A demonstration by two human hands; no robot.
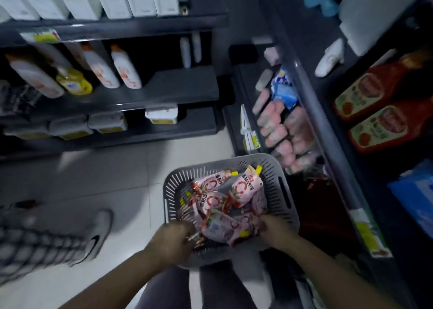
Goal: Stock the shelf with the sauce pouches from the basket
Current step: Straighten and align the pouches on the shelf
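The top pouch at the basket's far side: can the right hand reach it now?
Probably yes: the right hand is inside the basket, and that pouch lies uncovered on top.

Ketchup bottles (372,97) at right — white orange-capped bottles (126,70), yellow bottle (75,83) at left — grey shoe (98,233) on floor (131,175)

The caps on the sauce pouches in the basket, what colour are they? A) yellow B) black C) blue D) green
A: the sauce pouches lying in the grey basket have little yellow caps at their corners.
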